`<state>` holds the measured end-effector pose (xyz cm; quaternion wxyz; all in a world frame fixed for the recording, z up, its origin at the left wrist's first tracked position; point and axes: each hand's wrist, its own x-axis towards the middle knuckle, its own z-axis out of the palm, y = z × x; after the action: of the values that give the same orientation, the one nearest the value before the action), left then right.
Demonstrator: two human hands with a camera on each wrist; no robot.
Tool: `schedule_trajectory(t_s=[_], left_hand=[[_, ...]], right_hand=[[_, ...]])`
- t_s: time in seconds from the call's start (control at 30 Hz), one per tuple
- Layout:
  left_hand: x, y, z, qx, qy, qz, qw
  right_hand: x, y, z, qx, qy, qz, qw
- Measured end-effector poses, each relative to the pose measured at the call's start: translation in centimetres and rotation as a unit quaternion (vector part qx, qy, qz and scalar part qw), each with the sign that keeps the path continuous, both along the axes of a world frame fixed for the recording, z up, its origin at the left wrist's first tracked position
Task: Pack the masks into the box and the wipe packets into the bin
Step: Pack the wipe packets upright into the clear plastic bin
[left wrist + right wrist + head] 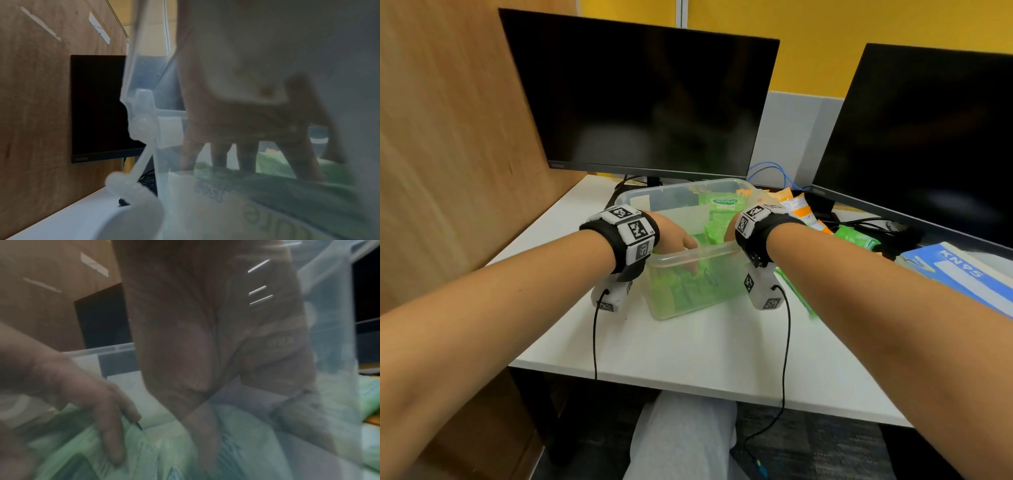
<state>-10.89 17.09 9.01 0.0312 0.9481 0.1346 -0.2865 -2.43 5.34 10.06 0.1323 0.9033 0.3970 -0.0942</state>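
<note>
both forearms stretched forward, wrist bands on | left hand fingers straight, pointing down | right hand mostly hidden, grip unclear

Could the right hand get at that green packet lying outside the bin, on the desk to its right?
Probably yes. The right hand is down in the bin, but the green packet lies uncovered on the desk just beside that forearm.

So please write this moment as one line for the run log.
stage: wipes into bin | left hand: in clear bin, fingers on green wipe packets | right hand: in bin, grip unclear | KN95 box: right, untouched
</note>
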Motion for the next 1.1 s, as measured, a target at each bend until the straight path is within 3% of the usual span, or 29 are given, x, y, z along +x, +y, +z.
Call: schedule_trajectory(t_s=[0.3,0.5,0.57,0.63,0.8,0.87,1.1], left_hand=[[0.7,0.5,-0.8,0.019,-0.010,-0.009,1.000],[1.0,1.0,-0.9,0.001,0.007,-0.016,1.000],[1.0,1.1,-1.0,0.001,0.005,-0.011,1.000],[0.9,1.2,-1.1,-0.004,0.005,-0.009,1.000],[1.1,1.0,-1.0,-0.003,0.009,-0.009,1.000],[1.3,1.0,-1.0,-0.003,0.011,-0.012,1.000],[1.2,1.2,-1.1,-0.002,-0.001,-0.019,1.000]], right_hand=[[0.6,0.4,1.1,-0.121,-0.038,-0.013,0.992],[1.6,2.4,0.2,-0.107,-0.049,0.000,0.993],[1.3,2.5,0.7,-0.053,-0.061,0.015,0.997],[0.0,2.2,2.1,-0.070,-0.080,0.027,0.994],[0.1,4.2,0.7,-0.264,-0.094,0.044,0.959],[1.0,4.3,0.2,-0.266,-0.118,0.077,0.954],[4.2,4.5,-0.7,-0.303,0.001,0.058,0.951]])
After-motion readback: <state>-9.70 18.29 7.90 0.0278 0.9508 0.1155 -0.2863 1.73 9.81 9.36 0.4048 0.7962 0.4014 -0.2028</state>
